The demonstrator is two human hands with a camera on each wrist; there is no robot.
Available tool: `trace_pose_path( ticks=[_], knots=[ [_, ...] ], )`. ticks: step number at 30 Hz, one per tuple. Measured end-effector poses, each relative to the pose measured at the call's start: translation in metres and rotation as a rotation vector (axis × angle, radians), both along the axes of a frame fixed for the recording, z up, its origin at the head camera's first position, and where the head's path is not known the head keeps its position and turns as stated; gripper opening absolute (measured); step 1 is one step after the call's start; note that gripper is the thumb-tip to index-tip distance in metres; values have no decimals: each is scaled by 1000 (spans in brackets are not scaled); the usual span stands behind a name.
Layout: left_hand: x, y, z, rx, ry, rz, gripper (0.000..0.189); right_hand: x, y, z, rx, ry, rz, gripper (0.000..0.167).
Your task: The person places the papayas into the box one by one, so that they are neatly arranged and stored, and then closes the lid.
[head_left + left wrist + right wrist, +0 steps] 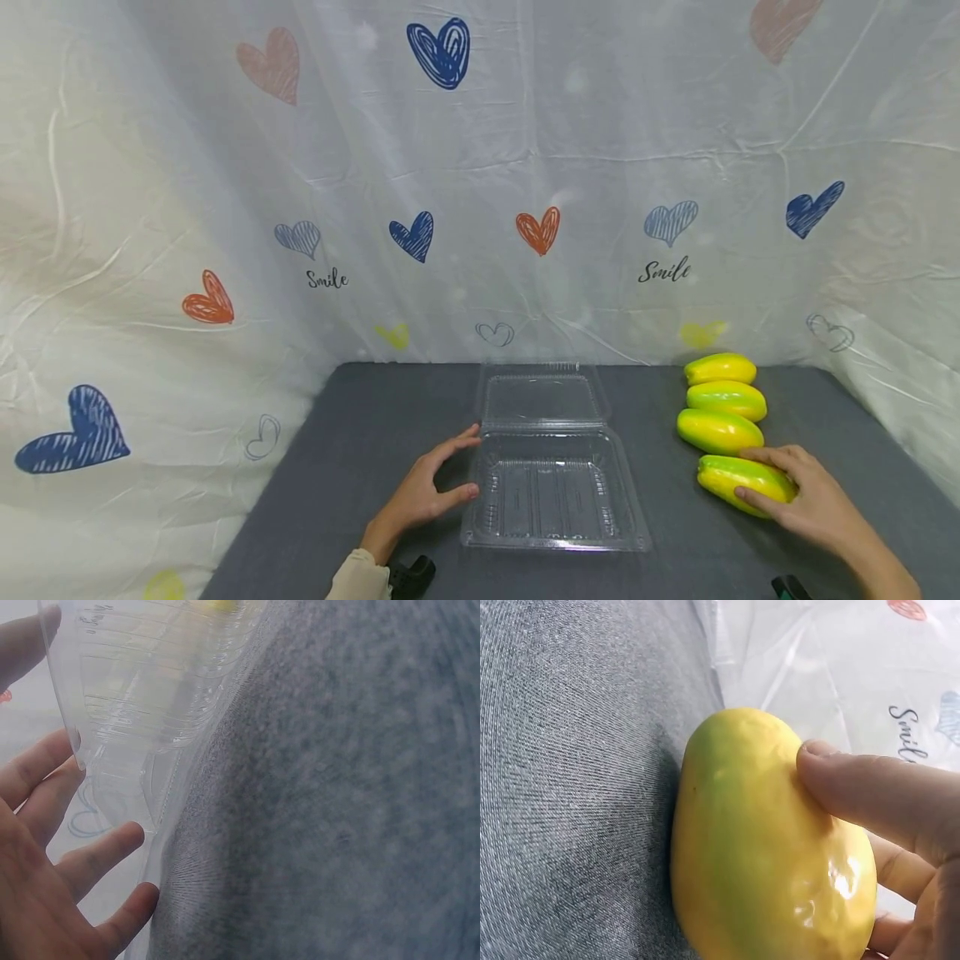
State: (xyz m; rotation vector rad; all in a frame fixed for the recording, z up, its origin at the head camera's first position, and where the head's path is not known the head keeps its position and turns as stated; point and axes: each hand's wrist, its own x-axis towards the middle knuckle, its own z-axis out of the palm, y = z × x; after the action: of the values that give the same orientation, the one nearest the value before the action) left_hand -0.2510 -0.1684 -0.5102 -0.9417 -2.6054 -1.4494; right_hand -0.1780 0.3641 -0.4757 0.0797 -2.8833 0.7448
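A yellow-green papaya (742, 483) lies nearest the front in a column on the right side of the table. My right hand (813, 500) grips it, thumb on the near side and fingers over the far side; in the right wrist view the thumb presses the glossy skin of the papaya (757, 840). At the middle of the table a clear plastic clamshell container (551, 546) stands with its lid (540, 398) laid back. Beside its left edge is my left hand (420, 493), fingers spread and thumb extended, fingertips right at the rim of the container (161, 847).
Three more papayas, a near one (720, 431), a middle one (726, 401) and a far one (720, 368), lie in a column behind the gripped one. The grey tablecloth (360, 467) meets a white heart-printed curtain (480, 283) at the back and sides.
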Motion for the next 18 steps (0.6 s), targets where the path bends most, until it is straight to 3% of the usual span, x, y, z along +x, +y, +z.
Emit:
trace_pose_path(
  ticks=[12,18],
  knots=[
    [5,2,-3,6,48,-18,63,1,7,-3,-18,-107,36,63],
    [6,4,-5,8,36,-9,62,2,8,-6,-19,-93,43,63]
  ],
)
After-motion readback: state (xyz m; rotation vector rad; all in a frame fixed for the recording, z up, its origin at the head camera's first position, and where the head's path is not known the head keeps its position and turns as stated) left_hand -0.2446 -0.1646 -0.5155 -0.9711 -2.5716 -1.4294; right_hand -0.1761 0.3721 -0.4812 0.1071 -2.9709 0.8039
